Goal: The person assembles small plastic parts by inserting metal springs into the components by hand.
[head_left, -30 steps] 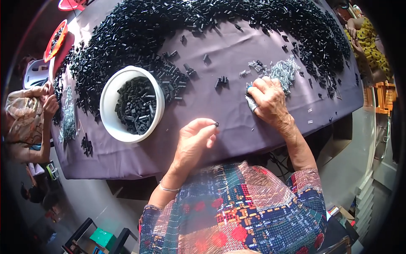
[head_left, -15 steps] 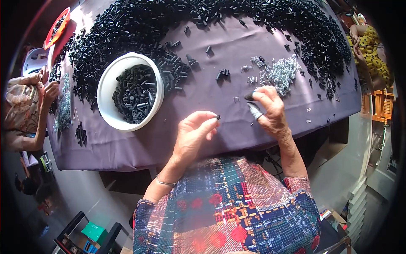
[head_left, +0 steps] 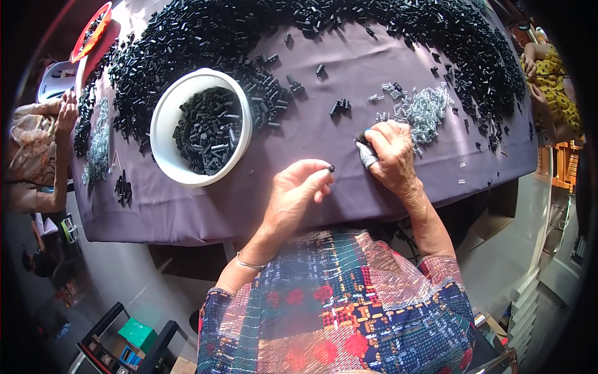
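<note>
My left hand is over the near part of the table, pinching a small black plastic part between thumb and index finger. To its right, my right hand is closed, a dark cover on one fingertip and a grey one on the thumb. Whatever those fingertips hold, if anything, is too small to make out. Just beyond the right hand lies a heap of small silvery springs. Several loose black parts lie on the cloth beyond and between the hands.
A white bucket of black parts stands left of my hands. Masses of black parts cover the table's far side. Another person's hand is at the left edge, near more springs; a person in yellow sits right.
My right hand's thumb and finger, apart before, have come together, and the hand has turned. The left hand keeps its pinch on the black part. The whole view has shifted slightly.
</note>
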The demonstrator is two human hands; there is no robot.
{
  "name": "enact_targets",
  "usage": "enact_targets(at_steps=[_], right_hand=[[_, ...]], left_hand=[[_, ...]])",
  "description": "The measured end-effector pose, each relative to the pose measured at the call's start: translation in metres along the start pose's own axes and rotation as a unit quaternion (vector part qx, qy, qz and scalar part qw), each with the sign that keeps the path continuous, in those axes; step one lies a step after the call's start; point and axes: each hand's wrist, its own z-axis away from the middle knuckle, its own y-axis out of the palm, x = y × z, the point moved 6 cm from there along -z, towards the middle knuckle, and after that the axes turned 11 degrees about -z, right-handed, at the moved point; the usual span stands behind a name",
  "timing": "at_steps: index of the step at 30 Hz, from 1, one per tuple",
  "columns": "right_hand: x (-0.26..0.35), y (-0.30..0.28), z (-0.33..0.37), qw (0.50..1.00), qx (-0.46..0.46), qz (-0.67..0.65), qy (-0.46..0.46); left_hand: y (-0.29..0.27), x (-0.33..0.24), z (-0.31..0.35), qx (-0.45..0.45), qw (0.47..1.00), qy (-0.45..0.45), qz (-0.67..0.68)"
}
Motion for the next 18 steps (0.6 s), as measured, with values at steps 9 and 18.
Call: enact_targets(at_steps=[9,18], right_hand=[[0.034,-0.017,-0.009,0.978,0.113,-0.174,0.011],[0.04,-0.014,-0.014,0.973,0.184,-0.136,0.009]], left_hand=[[0.008,-0.002,0.005,-0.007,0.998,0.038,-0.055],[0.012,-0.006,0.007,-0.009,0.987,0.065,-0.147]])
